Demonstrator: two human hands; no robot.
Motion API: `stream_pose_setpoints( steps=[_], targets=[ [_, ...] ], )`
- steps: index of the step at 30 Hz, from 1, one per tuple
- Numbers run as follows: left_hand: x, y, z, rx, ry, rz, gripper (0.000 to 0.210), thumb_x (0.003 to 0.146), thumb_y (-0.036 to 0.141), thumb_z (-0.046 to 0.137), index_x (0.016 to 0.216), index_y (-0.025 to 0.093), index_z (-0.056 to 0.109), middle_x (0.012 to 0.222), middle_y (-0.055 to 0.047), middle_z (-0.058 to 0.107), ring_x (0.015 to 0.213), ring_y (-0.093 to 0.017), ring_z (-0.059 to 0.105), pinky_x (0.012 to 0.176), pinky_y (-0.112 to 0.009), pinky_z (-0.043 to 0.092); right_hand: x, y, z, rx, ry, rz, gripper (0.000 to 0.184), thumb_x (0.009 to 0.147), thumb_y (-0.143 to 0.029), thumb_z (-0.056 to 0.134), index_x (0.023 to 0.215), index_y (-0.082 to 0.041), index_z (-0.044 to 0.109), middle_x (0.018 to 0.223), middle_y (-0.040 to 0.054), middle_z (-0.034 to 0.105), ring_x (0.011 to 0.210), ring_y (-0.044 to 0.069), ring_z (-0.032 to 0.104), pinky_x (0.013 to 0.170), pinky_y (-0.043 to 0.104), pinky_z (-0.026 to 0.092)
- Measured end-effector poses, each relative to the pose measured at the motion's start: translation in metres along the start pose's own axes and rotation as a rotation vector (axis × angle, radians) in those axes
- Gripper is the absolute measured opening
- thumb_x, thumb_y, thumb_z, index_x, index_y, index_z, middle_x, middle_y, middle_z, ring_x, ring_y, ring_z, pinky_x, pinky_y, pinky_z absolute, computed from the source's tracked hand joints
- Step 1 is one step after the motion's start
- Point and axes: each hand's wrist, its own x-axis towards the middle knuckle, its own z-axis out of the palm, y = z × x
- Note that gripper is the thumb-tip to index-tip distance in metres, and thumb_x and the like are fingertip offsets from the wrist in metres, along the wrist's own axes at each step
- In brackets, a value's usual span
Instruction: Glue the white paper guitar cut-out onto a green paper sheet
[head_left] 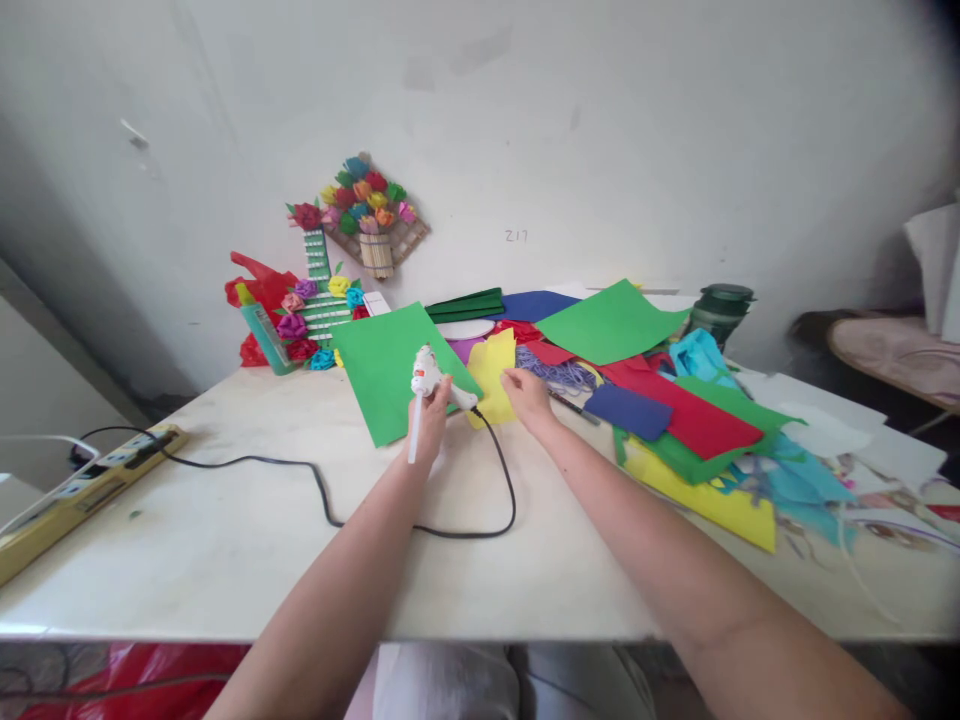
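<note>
My left hand (429, 415) is closed around a white hot glue gun (426, 372), with a glue stick (415, 425) sticking out of its back end toward me. The gun is over the right part of a green sheet (379, 365) that lies on the table. A black cord (510, 480) runs from the gun in a loop over the tabletop. My right hand (531, 397) has its fingers curled together at the right edge of a yellow sheet (491, 372). Whether those fingertips grip the sheet or something small, I cannot tell.
A yellow power strip (142, 450) lies at the left. Against the wall stand a glue bottle (264, 330) and a paper-flower craft (319, 300), below a hanging flower basket (375, 225). Coloured sheets (675, 410) and scraps cover the right, with a dark lidded container (720, 312) behind.
</note>
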Motion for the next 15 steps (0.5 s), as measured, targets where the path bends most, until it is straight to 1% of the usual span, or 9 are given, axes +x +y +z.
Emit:
stream_pose_setpoints(
  steps=[2,4,7,9,12,13,15],
  targets=[
    [0.001,0.002,0.000,-0.088,-0.024,0.017,0.038,0.065,0.041,0.061,0.092,0.014,0.058,0.092,-0.006,0.060,0.083,-0.016,0.057,0.074,-0.027,0.045,0.011,0.015,-0.005,-0.208,-0.073,0.112,0.032,0.077,-0.027,0.046,0.100,-0.012,0.062,0.098,0.0104,0.061,0.093,0.019,0.055,0.083,0.027,0.039],
    [0.000,0.003,0.001,-0.140,-0.060,0.023,0.039,0.064,0.040,0.063,0.092,0.013,0.059,0.091,-0.006,0.060,0.082,-0.017,0.057,0.073,-0.028,0.046,0.017,0.023,-0.006,-0.368,-0.134,0.185,0.036,0.075,-0.037,0.049,0.098,-0.013,0.064,0.103,0.0131,0.058,0.095,0.023,0.054,0.080,0.031,0.040],
    [-0.003,0.005,0.001,-0.139,-0.079,0.001,0.039,0.062,0.039,0.065,0.089,0.012,0.060,0.086,-0.006,0.060,0.079,-0.016,0.057,0.072,-0.028,0.046,0.022,0.022,-0.002,-0.516,-0.169,0.213,0.043,0.067,-0.047,0.056,0.094,-0.015,0.065,0.109,0.0153,0.055,0.101,0.028,0.051,0.078,0.035,0.040],
    [-0.005,0.005,0.001,-0.116,-0.092,-0.012,0.038,0.062,0.039,0.066,0.087,0.011,0.061,0.084,-0.006,0.060,0.078,-0.016,0.057,0.073,-0.028,0.045,0.023,0.018,0.003,-0.543,-0.198,0.224,0.040,0.065,-0.045,0.059,0.091,-0.016,0.065,0.105,0.0147,0.057,0.099,0.028,0.052,0.076,0.034,0.040],
    [-0.005,0.004,-0.002,-0.073,-0.102,-0.003,0.039,0.062,0.040,0.065,0.087,0.010,0.062,0.083,-0.006,0.061,0.079,-0.017,0.056,0.074,-0.028,0.044,0.025,0.015,0.008,-0.471,-0.248,0.264,0.030,0.067,-0.040,0.058,0.085,-0.018,0.066,0.092,0.0101,0.063,0.087,0.023,0.058,0.069,0.030,0.042],
    [-0.005,0.003,-0.003,-0.060,-0.098,0.004,0.039,0.062,0.040,0.065,0.087,0.010,0.062,0.083,-0.006,0.061,0.079,-0.017,0.057,0.074,-0.029,0.044,0.026,0.016,0.009,-0.424,-0.236,0.268,0.027,0.067,-0.040,0.057,0.084,-0.019,0.065,0.088,0.0079,0.064,0.083,0.021,0.059,0.066,0.028,0.042],
    [-0.003,0.001,-0.003,-0.049,-0.081,0.016,0.041,0.063,0.041,0.065,0.089,0.010,0.062,0.083,-0.006,0.061,0.079,-0.017,0.057,0.075,-0.029,0.044,0.031,0.019,0.009,-0.322,-0.157,0.268,0.026,0.069,-0.040,0.055,0.082,-0.020,0.064,0.083,0.0046,0.064,0.078,0.019,0.059,0.063,0.026,0.041]
  ],
)
